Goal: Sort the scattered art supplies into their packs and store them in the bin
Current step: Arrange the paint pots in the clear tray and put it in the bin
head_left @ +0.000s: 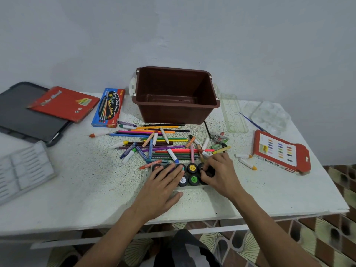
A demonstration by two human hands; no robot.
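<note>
Paint pot [209,172] pinched by right hand [221,175], left hand [163,187] flat.

Left hand [163,186] lies flat over the left half of the paint pot tray [192,187]; the pots under it are hidden bar a few dark rims. Right hand [219,174] curls its fingers round a dark pot [209,171], cap colour hidden. Labels on the visible pot caps [192,167] are too small to read. Grey tray [23,170] and black lid [17,116] are cut by the left edge. Red pack [63,103] covers a corner of the lid, print blurred. White handle [132,87] sits mostly behind the brown bin [173,112]. Clear palette [269,116] is smeared, wells unclear. Forearms [119,234] run off the bottom edge.
</note>
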